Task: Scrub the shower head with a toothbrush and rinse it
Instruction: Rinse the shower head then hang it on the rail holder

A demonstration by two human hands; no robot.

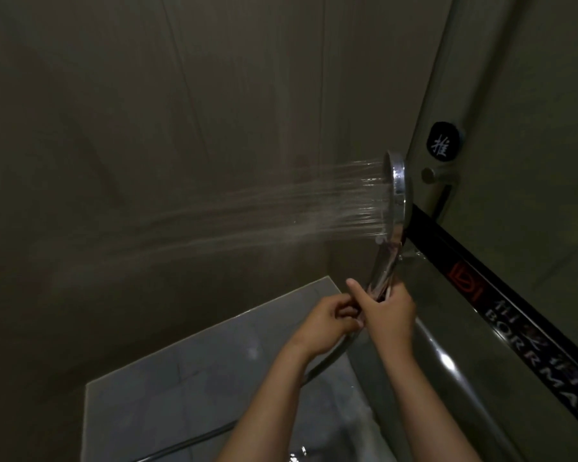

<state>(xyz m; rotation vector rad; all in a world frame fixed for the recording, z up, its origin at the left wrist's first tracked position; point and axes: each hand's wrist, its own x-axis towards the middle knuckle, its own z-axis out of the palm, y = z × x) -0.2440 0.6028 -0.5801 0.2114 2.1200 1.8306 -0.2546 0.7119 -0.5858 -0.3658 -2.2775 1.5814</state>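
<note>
left hand [327, 323] holding hose [327, 365], right hand [388, 314] gripping shower head [397, 195] beside glass door [531, 211]

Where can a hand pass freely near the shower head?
Free: above the spray by the wall; below it, over the floor tiles. Crowded: the handle, gripped by right hand beside left hand; shower head close to glass door.

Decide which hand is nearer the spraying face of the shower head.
Right. The right hand grips the handle just below the shower head; the left hand sits lower and further left, fingers curled by the hose.
</note>
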